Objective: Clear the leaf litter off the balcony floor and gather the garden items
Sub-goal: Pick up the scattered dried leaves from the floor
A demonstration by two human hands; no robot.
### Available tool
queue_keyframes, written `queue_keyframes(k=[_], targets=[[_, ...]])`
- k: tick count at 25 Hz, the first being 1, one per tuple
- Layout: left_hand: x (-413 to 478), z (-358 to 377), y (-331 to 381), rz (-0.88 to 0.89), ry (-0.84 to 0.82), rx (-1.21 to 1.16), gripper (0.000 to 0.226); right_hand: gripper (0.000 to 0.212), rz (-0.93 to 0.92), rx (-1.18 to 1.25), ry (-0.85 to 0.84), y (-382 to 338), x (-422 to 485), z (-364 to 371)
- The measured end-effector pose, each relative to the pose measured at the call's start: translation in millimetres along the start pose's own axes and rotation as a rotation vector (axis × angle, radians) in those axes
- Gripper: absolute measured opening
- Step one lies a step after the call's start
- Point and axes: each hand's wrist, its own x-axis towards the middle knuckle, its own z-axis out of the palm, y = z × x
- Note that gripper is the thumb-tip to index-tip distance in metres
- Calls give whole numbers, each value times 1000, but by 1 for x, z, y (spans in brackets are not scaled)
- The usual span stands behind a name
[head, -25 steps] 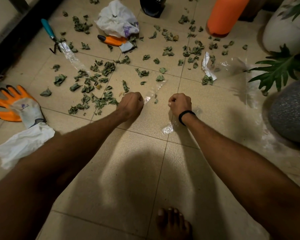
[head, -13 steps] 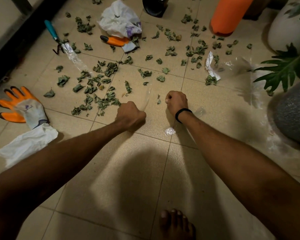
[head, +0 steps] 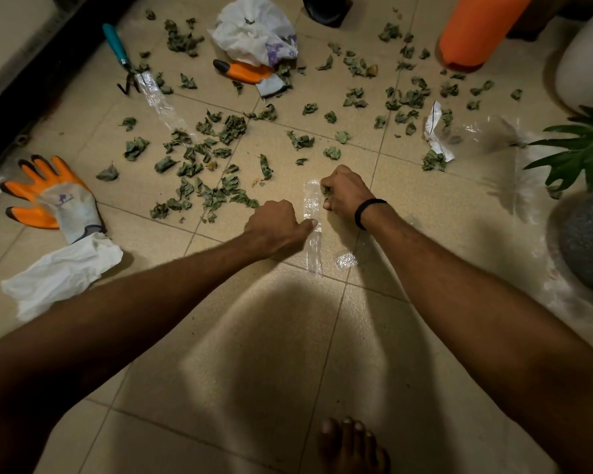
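Crumpled dry leaves (head: 216, 159) lie scattered over the tiled balcony floor. A narrow clear plastic bag (head: 313, 249) lies flat between my hands. My left hand (head: 276, 225) is curled, its thumb pinching the bag's middle. My right hand (head: 346, 193), with a black band at the wrist, is curled round a few green leaves right beside the bag's far end. An orange and grey glove (head: 53, 196) lies at the left. A second glove (head: 245, 72) and a teal hand rake (head: 117, 49) lie farther back.
A white bag (head: 254, 32) sits by the second glove and a white cloth (head: 62, 273) by the first. An orange pot (head: 476, 29), a white pot (head: 586, 63), a green plant (head: 582, 152) and a grey pot (head: 589, 241) line the right. My bare foot (head: 350, 446) is below.
My left hand has drawn back and to the right onto the clear bag, which now lies stretched out between both hands. My right hand now has leaves in its fingers.
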Motion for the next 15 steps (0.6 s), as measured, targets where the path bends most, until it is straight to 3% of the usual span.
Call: queue_keyframes(k=[6,11,15], targets=[[2,5,4,-28,-59,-22,31,6,-61,9,51,1,-5,4],[10,0,0,-71,-16,-99,35,20,-117,-89,61,-2,-8,19],[12,-3,-10,-78,103,-133,41,23,-79,-16,135,-9,-12,26]])
